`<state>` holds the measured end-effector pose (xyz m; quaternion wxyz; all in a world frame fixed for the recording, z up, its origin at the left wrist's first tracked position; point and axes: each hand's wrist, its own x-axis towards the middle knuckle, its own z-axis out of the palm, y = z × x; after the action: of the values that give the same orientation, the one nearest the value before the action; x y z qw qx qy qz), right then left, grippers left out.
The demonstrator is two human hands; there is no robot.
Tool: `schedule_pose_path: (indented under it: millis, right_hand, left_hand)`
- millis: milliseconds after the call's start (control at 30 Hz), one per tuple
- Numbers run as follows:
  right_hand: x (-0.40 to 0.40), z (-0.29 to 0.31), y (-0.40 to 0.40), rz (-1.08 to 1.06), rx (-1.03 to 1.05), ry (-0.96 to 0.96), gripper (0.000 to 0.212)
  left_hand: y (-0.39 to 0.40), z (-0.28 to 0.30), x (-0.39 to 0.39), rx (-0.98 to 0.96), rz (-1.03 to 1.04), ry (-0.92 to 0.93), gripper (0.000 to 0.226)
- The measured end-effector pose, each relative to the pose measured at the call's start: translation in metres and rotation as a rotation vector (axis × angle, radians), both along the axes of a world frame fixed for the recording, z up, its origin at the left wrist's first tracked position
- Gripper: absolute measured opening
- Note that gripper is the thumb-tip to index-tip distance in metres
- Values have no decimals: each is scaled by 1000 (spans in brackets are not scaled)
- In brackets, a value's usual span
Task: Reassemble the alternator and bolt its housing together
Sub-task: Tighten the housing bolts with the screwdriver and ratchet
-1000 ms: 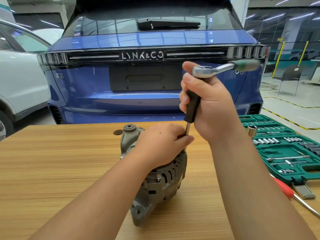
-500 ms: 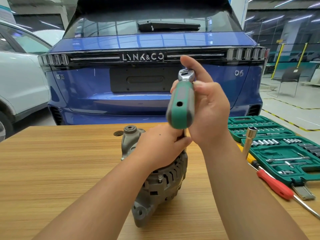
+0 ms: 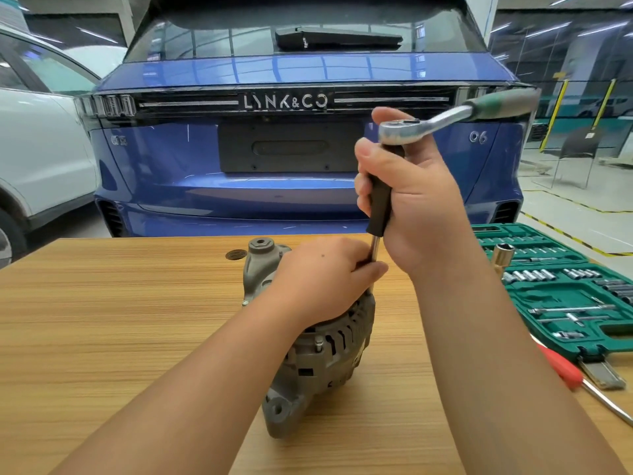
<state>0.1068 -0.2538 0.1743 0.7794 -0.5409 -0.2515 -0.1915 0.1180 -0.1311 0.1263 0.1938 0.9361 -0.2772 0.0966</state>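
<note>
Both hands worked a ratchet extension down onto the alternator.

The alternator lay on its side on the wooden table, left of the green socket case. The left hand rested curled over the alternator's top, its thumb and fingers pinching the bare metal shaft just above the housing. The right hand, above the alternator, was clenched round the black extension grip, with the ratchet head at its top and the green handle pointing right.
</note>
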Motion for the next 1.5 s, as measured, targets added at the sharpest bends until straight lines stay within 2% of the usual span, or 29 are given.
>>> schedule_pose_path:
  millis: [100, 200, 333, 433, 567, 667, 700, 800, 867, 1100, 1333, 1400, 1500]
  right_hand:
    - [2, -3, 9, -213, -103, -194, 31]
    - [5, -5, 13, -216, -114, -258, 38]
    - [5, -6, 9, -55, -3, -213, 40]
    - [2, -5, 6, 30, 5, -175, 34]
    - [-1, 2, 12, -208, -7, -55, 41]
    - [-1, 4, 9, -396, 5, 12, 18]
    - [-1, 5, 6, -368, -2, 46, 18]
    - [-2, 8, -4, -75, -7, 108, 10]
    - [-1, 6, -7, 26, 42, 115, 15]
    - [2, 0, 5, -76, 44, 42, 23]
    - [6, -7, 13, -227, -36, -197, 39]
    - [8, -8, 11, -172, -30, -188, 48]
    - [7, -8, 4, 68, 70, -168, 38]
  left_hand:
    - [1, -1, 1, -27, -9, 14, 37]
    - [3, 0, 1, -25, -7, 33, 35]
    - [3, 1, 0, -22, 3, 32, 36]
    - [2, 0, 0, -12, 8, 27, 37]
    - [1, 1, 0, 12, 0, 29, 36]
    - [-1, 1, -2, 56, -27, 9, 37]
    - [-1, 2, -1, 59, -27, 7, 36]
    - [0, 2, 0, 41, -15, 13, 36]
    - [0, 2, 1, 29, -15, 13, 36]
    - [1, 1, 0, 8, 2, 29, 37]
    - [-1, 3, -1, 27, -3, 22, 40]
    - [0, 3, -1, 16, -1, 29, 40]
    - [0, 3, -2, 8, 11, 28, 38]
